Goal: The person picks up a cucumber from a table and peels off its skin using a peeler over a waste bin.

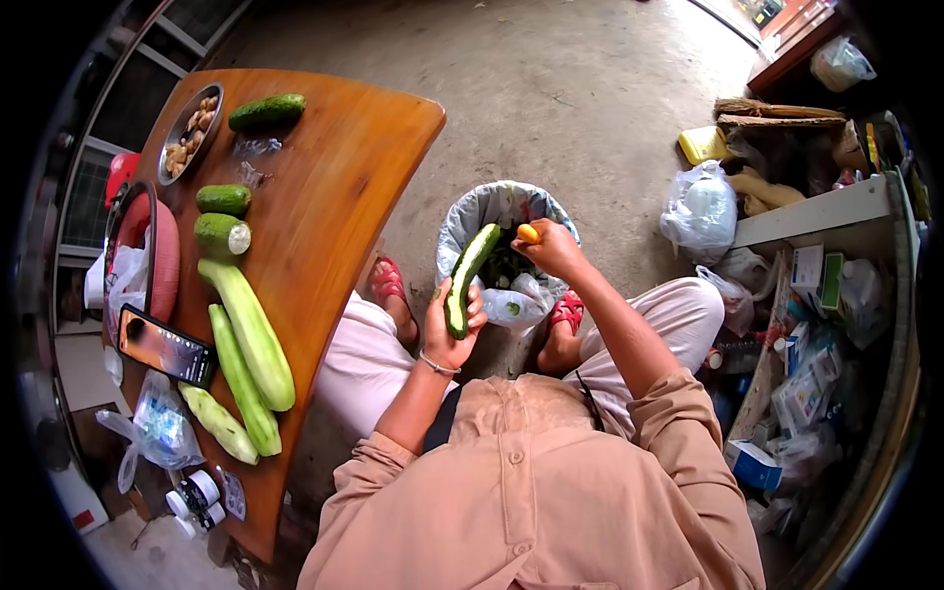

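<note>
My left hand grips the lower part of a dark green cucumber, tilted upward over the bin. A pale peeled strip runs along the cucumber's length. My right hand is closed around an orange-handled peeler, just right of the cucumber's upper end and apart from it. The peeler's blade is not clearly visible. Below both hands stands a bin lined with a patterned bag, with dark green peelings and a clear plastic bag inside.
On the wooden table at left lie an unpeeled cucumber, two cut pieces, several peeled pale green vegetables, a bowl of brownish pieces, a phone and a basket. Cluttered shelving with bags and boxes stands at right.
</note>
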`<state>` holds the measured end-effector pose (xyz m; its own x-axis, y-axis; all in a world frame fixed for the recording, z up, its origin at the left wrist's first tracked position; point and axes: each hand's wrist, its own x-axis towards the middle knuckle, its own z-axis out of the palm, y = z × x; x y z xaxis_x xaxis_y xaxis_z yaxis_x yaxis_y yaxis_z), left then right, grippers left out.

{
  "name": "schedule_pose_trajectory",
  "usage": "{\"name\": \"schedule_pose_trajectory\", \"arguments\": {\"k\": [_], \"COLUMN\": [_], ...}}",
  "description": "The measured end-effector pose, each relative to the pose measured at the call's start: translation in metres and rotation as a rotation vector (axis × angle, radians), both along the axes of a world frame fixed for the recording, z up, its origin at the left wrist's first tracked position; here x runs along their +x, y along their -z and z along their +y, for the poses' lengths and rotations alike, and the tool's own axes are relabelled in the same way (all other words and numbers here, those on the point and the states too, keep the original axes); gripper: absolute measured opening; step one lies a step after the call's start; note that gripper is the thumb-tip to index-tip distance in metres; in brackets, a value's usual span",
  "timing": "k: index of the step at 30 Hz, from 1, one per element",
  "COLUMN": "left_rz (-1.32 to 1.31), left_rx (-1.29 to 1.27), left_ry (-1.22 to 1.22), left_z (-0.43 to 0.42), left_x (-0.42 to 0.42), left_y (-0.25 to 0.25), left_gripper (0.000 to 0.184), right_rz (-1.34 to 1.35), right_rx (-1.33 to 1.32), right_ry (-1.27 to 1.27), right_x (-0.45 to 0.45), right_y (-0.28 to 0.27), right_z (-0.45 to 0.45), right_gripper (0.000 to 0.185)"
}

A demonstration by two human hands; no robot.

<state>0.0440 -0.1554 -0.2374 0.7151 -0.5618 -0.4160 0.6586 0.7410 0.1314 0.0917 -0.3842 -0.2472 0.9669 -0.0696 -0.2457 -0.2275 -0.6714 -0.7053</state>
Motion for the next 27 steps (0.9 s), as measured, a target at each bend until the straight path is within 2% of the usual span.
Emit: {"name": "schedule_pose_trajectory", "arguments": {"k": [2,3,5,6,7,8,9,11,13,15,17,19,20,21,23,24,27], "left_rz": [0.025,0.048,0.048,0.010,-0.028,-0.043,-0.042,-0.055,-0.060,0.001,-0.077,-0.176,0.042,0.044,-0.062,-0.017,-0.104], "left_rx": [-0.014,-0.031,-0.033,-0.030,-0.027,0.085,0.084,0.196,0.184,0.319,0.266,0.308,0.331,0.332,0.083,0.221,0.113], "left_ry": [0.006,0.019,0.003,0.017,0.033,0.039,0.039,0.078,0.092,0.089,0.096,0.079,0.047,0.047,0.203,0.160,0.219], "left_z": [-0.001,-0.002,-0.002,-0.001,-0.003,-0.005,-0.006,-0.008,-0.011,-0.013,-0.008,-0.010,-0.013,-0.012,-0.010,-0.015,-0.014], "left_x": [0.001,0.001,0.001,0.001,0.003,0.002,0.002,0.002,0.002,-0.002,-0.006,-0.007,-0.006,-0.007,-0.007,-0.012,-0.011], "left_y": [-0.002,-0.003,-0.001,0.004,0.000,-0.004,-0.003,-0.002,-0.011,-0.025,-0.002,-0.007,-0.009,-0.007,0.000,-0.016,-0.007], "left_gripper": [0.029,0.029,0.030,0.031,0.031,0.031,0.031,0.037,0.036,0.033,0.032,0.034,0.037,0.037,0.034,0.037,0.038], "right_rz": [-0.166,-0.164,-0.092,-0.064,-0.062,-0.048,-0.033,0.008,0.082,0.165,0.195,0.191,0.182,0.184,0.055,0.029,-0.033], "right_rx": [-0.020,-0.020,0.879,1.233,1.232,1.398,1.563,1.651,1.688,1.702,1.728,1.728,1.731,1.731,1.569,1.549,1.560], "right_ry": [0.138,0.135,0.380,0.378,0.379,0.362,0.344,0.258,0.189,0.127,0.131,0.158,0.185,0.185,0.290,0.329,0.306], "right_x": [-0.003,-0.003,-0.002,-0.004,-0.008,-0.014,-0.018,-0.020,-0.021,-0.024,-0.025,-0.023,-0.022,-0.019,-0.009,-0.004,0.003], "right_y": [-0.021,-0.031,-0.051,-0.063,-0.075,-0.087,-0.096,-0.102,-0.103,-0.099,-0.089,-0.086,-0.084,-0.080,-0.071,-0.073,-0.069], "right_z": [0.011,0.014,0.020,0.027,0.035,0.044,0.052,0.064,0.076,0.087,0.093,0.092,0.091,0.089,0.080,0.075,0.063], "right_gripper": [0.023,0.023,0.024,0.022,0.022,0.022,0.021,0.026,0.025,0.027,0.027,0.027,0.026,0.026,0.024,0.023,0.022]}}
